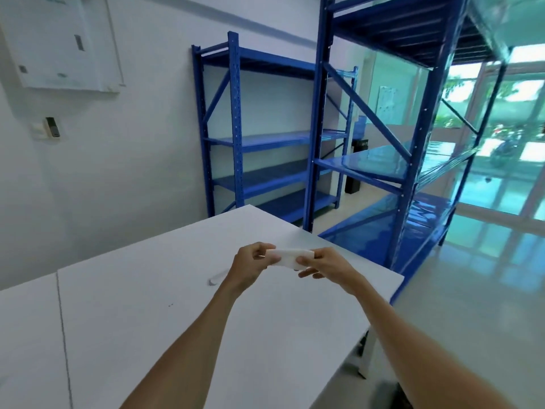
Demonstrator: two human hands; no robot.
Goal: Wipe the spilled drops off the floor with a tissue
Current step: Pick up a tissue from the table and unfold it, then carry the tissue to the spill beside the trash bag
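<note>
Both my hands are stretched out over the far part of a white table (147, 320). Between them I hold a small white folded tissue (287, 256), level and a little above the tabletop. My left hand (250, 265) pinches its left end, my right hand (323, 265) pinches its right end. The glossy pale floor (472, 290) lies to the right of the table; no drops can be made out on it from here.
A small white flat object (216, 278) lies on the table just left of my left hand. Blue metal racks (265, 137) (413, 143) stand behind and right of the table. Glass windows (516, 128) fill the far right. A white board hangs on the left wall.
</note>
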